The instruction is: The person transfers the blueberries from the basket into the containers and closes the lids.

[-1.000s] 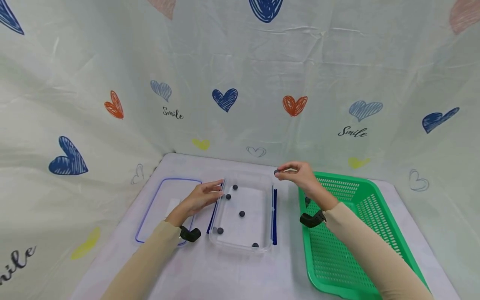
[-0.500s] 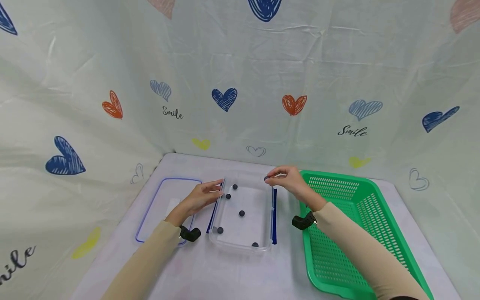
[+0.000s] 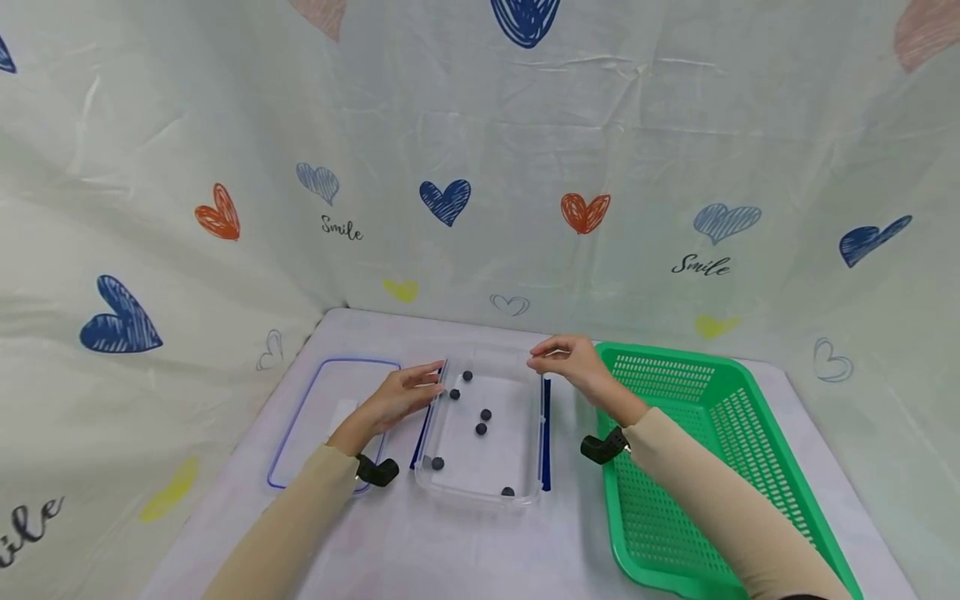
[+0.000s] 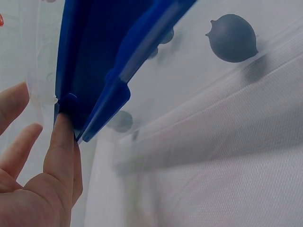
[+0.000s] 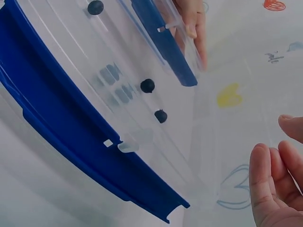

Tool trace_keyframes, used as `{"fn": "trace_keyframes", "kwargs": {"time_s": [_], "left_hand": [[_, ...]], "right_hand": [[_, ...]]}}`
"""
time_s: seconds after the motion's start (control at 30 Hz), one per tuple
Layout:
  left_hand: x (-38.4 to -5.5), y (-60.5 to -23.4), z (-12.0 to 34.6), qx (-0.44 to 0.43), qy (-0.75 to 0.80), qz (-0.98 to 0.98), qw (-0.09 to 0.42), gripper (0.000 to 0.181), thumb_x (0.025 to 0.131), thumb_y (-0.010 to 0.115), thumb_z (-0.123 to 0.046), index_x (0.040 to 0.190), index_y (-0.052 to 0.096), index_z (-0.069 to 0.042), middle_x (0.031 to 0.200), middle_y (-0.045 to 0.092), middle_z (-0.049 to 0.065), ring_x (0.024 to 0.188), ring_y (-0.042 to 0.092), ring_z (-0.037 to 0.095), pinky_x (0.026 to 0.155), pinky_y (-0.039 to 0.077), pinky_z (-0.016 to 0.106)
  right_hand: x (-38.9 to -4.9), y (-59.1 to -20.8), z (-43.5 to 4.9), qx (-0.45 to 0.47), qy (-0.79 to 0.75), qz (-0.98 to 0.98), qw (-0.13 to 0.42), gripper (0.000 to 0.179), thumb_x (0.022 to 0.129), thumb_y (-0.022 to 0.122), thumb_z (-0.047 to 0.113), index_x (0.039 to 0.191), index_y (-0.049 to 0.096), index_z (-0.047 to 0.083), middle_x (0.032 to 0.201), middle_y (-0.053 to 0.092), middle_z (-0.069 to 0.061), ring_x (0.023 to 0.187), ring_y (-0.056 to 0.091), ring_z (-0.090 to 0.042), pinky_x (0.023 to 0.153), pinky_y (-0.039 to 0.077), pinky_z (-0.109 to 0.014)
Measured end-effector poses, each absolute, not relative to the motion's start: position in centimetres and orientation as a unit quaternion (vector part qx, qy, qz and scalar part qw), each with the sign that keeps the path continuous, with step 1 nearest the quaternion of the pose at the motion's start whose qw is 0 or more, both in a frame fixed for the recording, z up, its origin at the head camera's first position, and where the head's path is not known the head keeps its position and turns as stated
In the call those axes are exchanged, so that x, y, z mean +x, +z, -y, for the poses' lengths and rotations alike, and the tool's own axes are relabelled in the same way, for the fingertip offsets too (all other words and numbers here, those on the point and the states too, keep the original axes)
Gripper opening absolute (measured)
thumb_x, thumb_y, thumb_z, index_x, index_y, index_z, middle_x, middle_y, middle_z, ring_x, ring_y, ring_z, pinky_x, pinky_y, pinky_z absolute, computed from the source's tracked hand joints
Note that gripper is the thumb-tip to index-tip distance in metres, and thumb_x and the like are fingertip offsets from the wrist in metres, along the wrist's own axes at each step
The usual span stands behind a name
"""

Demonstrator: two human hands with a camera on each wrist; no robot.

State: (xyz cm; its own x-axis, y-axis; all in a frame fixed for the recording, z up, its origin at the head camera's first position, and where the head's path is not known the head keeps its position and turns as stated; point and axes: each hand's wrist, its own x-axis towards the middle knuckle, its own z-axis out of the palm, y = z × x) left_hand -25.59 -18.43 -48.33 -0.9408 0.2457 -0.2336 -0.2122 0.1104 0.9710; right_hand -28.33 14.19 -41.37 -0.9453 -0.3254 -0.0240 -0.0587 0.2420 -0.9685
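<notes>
A clear plastic box (image 3: 477, 502) with blue side flaps stands at the middle of the table, several blueberries (image 3: 486, 414) on its floor. My left hand (image 3: 397, 400) is at its left side, fingers mostly straight; in the left wrist view a finger touches the blue flap (image 4: 90, 56). Above the far right corner of the box hovers my right hand (image 3: 573, 365), thumb and fingers apart with nothing between them. Seen from the right wrist, the other blue flap (image 5: 66, 109) hangs along the near side and dark berries (image 5: 147, 85) lie beyond it.
A clear lid with a blue rim (image 3: 300, 408) lies flat left of the box, partly behind the left forearm. To the right stands a green slotted basket (image 3: 626, 533), with the right sleeve crossing over it. A heart-printed sheet (image 3: 510, 258) rises behind the table.
My right hand moved left from the basket side to above the box and let go of a blueberry, which now lies near the middle of the box floor. The left hand stayed put.
</notes>
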Motion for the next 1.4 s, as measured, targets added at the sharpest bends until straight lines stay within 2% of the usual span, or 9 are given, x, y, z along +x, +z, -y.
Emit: {"fn": "trace_keyframes", "kwargs": {"time_s": [0.2,0.43,0.53,0.73,0.83,1.07,1.4], "left_hand": [[-25.5,-48.3,18.5,0.016,0.667,-0.726,0.17,0.062,0.095,0.071,-0.016,0.151,0.045,-0.014,0.15,0.041,0.023,0.131,0.05,0.033,0.108,0.042,0.042],[-25.5,-48.3,18.5,0.011,0.665,-0.727,0.17,0.061,0.095,0.07,-0.016,0.151,0.046,-0.014,0.15,0.04,0.023,0.133,0.048,0.035,0.109,0.041,0.043],[-25.5,-48.3,18.4,0.012,0.665,-0.727,0.171,0.061,0.095,0.07,-0.016,0.151,0.045,-0.014,0.151,0.04,0.023,0.133,0.047,0.035,0.109,0.041,0.043],[-25.4,-48.1,18.5,0.015,0.665,-0.726,0.174,0.061,0.096,0.07,-0.016,0.152,0.044,-0.013,0.151,0.038,0.024,0.134,0.046,0.036,0.11,0.04,0.044],[-25.5,-48.2,18.5,0.015,0.665,-0.726,0.175,0.062,0.095,0.07,-0.017,0.152,0.044,-0.013,0.152,0.038,0.024,0.134,0.046,0.035,0.11,0.04,0.044],[-25.5,-48.2,18.5,0.016,0.666,-0.724,0.177,0.063,0.095,0.071,-0.018,0.152,0.044,-0.013,0.152,0.037,0.024,0.135,0.045,0.035,0.11,0.04,0.043],[-25.5,-48.1,18.4,0.013,0.665,-0.726,0.177,0.064,0.095,0.071,-0.018,0.152,0.044,-0.013,0.152,0.037,0.023,0.135,0.045,0.035,0.11,0.039,0.044]], "right_hand": [[-28.1,-41.0,-15.1,-0.107,-0.61,-0.779,0.098,0.03,0.089,0.078,0.014,0.111,0.069,-0.005,0.107,0.071,-0.013,0.096,0.069,-0.03,0.1,0.05,-0.046],[-28.0,-40.8,-17.1,-0.096,-0.63,-0.767,0.072,0.034,0.088,0.078,0.015,0.113,0.068,-0.006,0.109,0.071,-0.014,0.099,0.069,-0.029,0.105,0.044,-0.053],[-28.0,-40.7,-18.1,-0.09,-0.629,-0.77,0.061,0.036,0.09,0.077,0.016,0.115,0.067,-0.007,0.109,0.07,-0.013,0.101,0.068,-0.029,0.103,0.046,-0.048],[-27.9,-40.6,-19.8,-0.082,-0.634,-0.768,0.031,0.034,0.092,0.075,0.016,0.115,0.066,-0.007,0.103,0.069,-0.007,0.089,0.069,-0.014,0.093,0.053,-0.032],[-27.8,-40.6,-20.6,-0.081,-0.64,-0.764,0.022,0.032,0.092,0.075,0.016,0.113,0.067,-0.007,0.103,0.067,-0.005,0.088,0.07,-0.013,0.091,0.054,-0.031],[-27.5,-41.2,-22.6,-0.075,-0.637,-0.767,0.012,0.036,0.093,0.074,0.018,0.114,0.065,-0.01,0.102,0.066,0.0,0.094,0.069,-0.021,0.094,0.054,-0.035],[-26.8,-42.2,-24.5,-0.071,-0.622,-0.78,0.008,0.039,0.095,0.071,0.018,0.117,0.063,-0.012,0.11,0.061,-0.002,0.092,0.067,-0.012,0.088,0.055,-0.029]]}}
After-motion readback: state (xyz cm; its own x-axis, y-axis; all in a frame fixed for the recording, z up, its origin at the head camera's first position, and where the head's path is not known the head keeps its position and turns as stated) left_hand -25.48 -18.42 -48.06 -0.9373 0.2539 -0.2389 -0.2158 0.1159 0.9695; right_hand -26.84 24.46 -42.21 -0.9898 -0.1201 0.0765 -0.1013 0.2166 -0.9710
